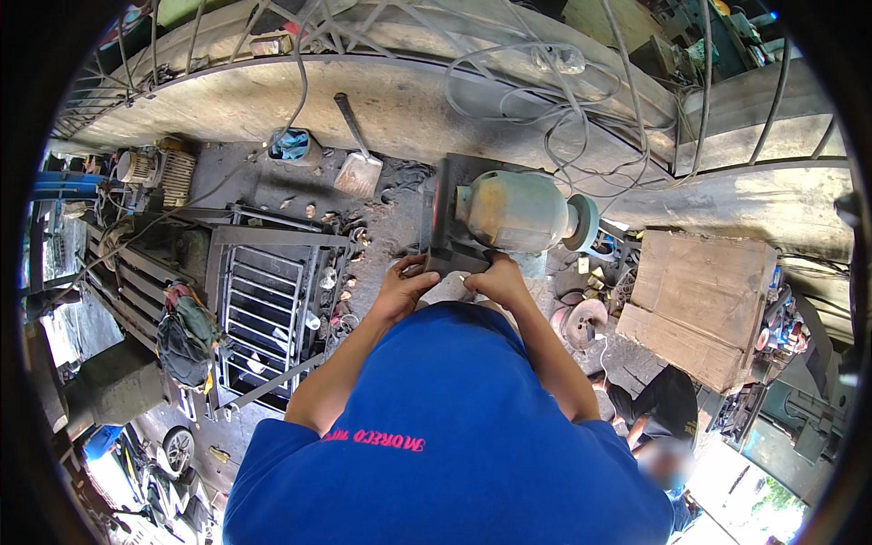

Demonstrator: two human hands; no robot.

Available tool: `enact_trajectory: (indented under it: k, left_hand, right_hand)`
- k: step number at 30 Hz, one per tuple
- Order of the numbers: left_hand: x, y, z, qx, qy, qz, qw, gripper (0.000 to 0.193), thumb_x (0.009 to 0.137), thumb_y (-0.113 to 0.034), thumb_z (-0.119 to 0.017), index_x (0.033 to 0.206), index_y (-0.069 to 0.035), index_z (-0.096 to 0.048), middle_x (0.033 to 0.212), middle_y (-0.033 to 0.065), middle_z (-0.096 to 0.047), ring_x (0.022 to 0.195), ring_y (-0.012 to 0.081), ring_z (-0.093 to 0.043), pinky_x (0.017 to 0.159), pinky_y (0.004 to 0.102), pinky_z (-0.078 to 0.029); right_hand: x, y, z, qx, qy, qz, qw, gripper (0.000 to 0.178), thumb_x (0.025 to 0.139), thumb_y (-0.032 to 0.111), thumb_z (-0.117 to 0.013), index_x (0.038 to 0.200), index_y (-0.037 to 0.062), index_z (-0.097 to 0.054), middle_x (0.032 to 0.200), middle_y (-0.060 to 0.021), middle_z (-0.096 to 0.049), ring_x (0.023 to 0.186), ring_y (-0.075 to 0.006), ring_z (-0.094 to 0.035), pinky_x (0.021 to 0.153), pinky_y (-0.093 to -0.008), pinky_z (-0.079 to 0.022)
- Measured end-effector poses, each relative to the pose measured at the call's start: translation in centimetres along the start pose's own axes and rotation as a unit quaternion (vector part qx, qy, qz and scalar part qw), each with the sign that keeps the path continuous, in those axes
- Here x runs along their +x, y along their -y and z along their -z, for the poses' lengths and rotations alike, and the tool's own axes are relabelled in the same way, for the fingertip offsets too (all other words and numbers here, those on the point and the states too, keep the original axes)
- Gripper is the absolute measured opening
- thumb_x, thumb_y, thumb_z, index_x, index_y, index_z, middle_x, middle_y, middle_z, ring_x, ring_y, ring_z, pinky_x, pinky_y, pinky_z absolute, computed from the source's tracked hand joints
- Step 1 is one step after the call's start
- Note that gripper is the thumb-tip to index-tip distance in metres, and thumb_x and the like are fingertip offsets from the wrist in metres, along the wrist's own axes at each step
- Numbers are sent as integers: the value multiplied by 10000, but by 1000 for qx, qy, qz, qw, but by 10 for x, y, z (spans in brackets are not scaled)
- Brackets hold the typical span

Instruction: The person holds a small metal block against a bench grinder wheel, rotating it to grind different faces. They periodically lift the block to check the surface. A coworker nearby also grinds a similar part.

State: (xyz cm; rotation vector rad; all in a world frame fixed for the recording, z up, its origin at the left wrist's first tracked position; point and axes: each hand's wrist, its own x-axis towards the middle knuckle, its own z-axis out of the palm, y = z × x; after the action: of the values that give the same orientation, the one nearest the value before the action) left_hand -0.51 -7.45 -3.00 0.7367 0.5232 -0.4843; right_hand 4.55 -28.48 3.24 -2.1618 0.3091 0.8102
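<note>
In front of me stands a bench grinder with a rounded, worn green motor housing (516,211). A grey-green grinding wheel (583,223) sits at its right end, and dark guarding covers the left end. A dark block-shaped piece (456,259) lies at the grinder's near left side; whether it belongs to the machine I cannot tell. My left hand (406,291) is closed at this piece's left edge, thumb toward the middle. At its right edge my right hand (500,282) is closed, fingers curled. A small pale spot shows by the right thumb. What the fingers grip is mostly hidden.
A shovel (359,173) leans by the wall near a bucket (294,147). Metal grating (263,304) lies left. Cardboard (695,295) covers a surface at right, beside a round metal disc (583,322). Another person (658,409) sits behind right. Loose cables (554,109) hang along the wall.
</note>
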Motion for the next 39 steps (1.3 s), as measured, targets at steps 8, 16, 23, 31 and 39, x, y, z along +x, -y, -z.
enact_trajectory:
  k: [8, 16, 23, 31, 39]
  left_hand:
    - [1, -2, -6, 9, -33, 3, 999, 627, 770, -13, -792, 1276, 89, -436, 1178, 200, -606, 1089, 278, -624, 986, 379, -507]
    - [3, 0, -9, -20, -48, -1, 999, 604, 773, -14, -790, 1238, 122, -430, 1149, 225, -606, 1070, 304, -638, 978, 376, -527]
    - [7, 2, -7, -21, -66, 8, 998, 620, 775, -18, -794, 1245, 126, -415, 1144, 237, -609, 1044, 317, -653, 968, 374, -540]
    - [2, -2, -11, 1, -19, -12, 1000, 587, 773, 23, -778, 1244, 109, -439, 1153, 230, -615, 1056, 290, -643, 963, 372, -528]
    - [-6, -5, -8, 22, -9, -34, 999, 563, 776, 57, -756, 1251, 80, -453, 1155, 213, -615, 1054, 260, -637, 971, 359, -519]
  right_hand:
    - [10, -8, -3, 48, 19, -2, 999, 454, 543, 223, -737, 898, -55, -685, 808, -175, -694, 767, -253, -668, 700, -348, -529]
    - [30, -24, -10, 75, 63, 19, 995, 435, 576, 252, -786, 889, -36, -692, 851, -133, -694, 752, -231, -639, 658, -338, -506]
    - [33, -24, -9, 91, 108, -56, 988, 300, 589, 225, -779, 769, 6, -680, 716, -82, -655, 630, -178, -590, 554, -312, -453]
    - [20, -18, -4, 85, 45, 4, 995, 378, 552, 194, -750, 840, -41, -685, 743, -114, -669, 640, -193, -619, 595, -325, -494]
    - [2, -2, -2, 33, -6, 11, 999, 492, 517, 244, -763, 874, -85, -680, 799, -190, -697, 738, -279, -687, 688, -356, -541]
